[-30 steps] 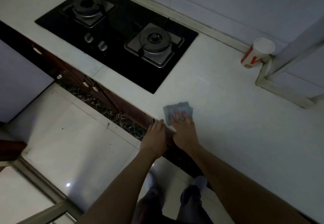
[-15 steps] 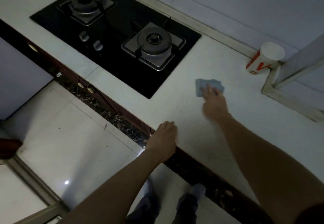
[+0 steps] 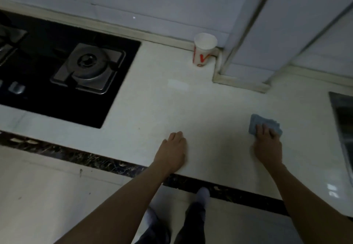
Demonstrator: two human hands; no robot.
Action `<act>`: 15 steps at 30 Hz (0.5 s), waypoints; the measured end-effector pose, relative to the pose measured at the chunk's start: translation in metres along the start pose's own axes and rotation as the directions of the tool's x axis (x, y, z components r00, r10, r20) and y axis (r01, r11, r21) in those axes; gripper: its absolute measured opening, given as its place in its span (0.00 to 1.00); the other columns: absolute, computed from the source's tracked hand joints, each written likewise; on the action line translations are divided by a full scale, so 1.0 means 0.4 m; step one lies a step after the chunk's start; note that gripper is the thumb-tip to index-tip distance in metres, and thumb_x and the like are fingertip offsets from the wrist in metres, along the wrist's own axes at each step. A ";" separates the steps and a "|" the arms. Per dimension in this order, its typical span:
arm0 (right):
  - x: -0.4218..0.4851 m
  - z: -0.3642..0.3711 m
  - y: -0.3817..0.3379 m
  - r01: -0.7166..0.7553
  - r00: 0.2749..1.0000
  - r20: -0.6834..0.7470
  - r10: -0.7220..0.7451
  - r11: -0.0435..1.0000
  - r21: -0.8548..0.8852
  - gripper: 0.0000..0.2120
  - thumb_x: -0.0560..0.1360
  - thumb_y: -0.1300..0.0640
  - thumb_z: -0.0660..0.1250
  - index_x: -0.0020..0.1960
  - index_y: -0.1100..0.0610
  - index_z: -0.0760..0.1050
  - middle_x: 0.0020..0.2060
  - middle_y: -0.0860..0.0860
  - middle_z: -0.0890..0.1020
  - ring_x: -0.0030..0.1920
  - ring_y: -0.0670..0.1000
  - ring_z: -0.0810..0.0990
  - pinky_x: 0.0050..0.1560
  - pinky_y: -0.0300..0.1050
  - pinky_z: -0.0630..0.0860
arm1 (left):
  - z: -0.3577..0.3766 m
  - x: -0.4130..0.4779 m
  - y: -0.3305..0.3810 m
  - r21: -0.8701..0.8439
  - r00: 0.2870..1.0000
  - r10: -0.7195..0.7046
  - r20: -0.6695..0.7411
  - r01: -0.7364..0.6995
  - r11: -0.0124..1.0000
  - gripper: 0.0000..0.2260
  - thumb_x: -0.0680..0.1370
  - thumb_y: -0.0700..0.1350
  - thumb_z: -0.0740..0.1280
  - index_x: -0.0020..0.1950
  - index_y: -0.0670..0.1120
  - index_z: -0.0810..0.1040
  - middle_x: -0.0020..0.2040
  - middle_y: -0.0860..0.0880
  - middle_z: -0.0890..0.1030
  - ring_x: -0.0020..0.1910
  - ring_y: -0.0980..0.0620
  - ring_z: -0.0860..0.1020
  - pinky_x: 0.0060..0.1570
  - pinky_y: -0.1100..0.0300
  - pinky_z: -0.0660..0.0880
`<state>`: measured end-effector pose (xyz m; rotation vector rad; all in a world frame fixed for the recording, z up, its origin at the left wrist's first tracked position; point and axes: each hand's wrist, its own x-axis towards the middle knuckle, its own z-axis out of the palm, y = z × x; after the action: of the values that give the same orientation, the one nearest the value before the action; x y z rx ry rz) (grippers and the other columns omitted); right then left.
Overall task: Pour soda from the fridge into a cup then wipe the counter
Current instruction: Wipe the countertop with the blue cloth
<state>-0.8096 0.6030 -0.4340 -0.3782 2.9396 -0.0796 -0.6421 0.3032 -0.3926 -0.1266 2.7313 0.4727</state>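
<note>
A folded grey-blue cloth [image 3: 257, 122] lies flat on the pale counter [image 3: 191, 110], near its right side. My right hand [image 3: 267, 145] presses down on the cloth with the fingers spread over its near half. My left hand [image 3: 172, 153] rests palm down on the counter by the front edge, holding nothing, fingers together. A white paper cup with red lettering [image 3: 203, 51] stands upright at the back, in the corner by the wall column. I cannot see into the cup. No soda bottle is in view.
A black gas hob [image 3: 57, 72] with a steel burner fills the counter's left part. A tiled column [image 3: 267, 43] juts out at the back right. A sink edge [image 3: 342, 121] shows at the far right. The floor and my feet are below the counter edge.
My right hand has slid the cloth to the right along the counter, after pushing it away from the front edge. The view has swung right. My left hand stays at the counter edge.
</note>
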 end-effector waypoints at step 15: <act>-0.040 0.024 -0.350 0.157 0.987 0.025 -0.161 0.979 0.128 0.34 0.69 0.66 0.64 0.75 0.58 0.63 0.74 0.60 0.63 0.73 0.62 0.61 0.68 0.57 0.60 | -0.013 -0.140 -0.083 -0.042 0.935 -0.348 -0.070 0.346 0.937 0.16 0.74 0.35 0.57 0.62 0.38 0.70 0.63 0.41 0.69 0.60 0.43 0.68 0.62 0.48 0.70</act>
<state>-0.7580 0.4717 -0.4303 -0.5883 2.8461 -0.2755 -0.5870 0.2718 -0.3774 -0.6355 2.6925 0.4121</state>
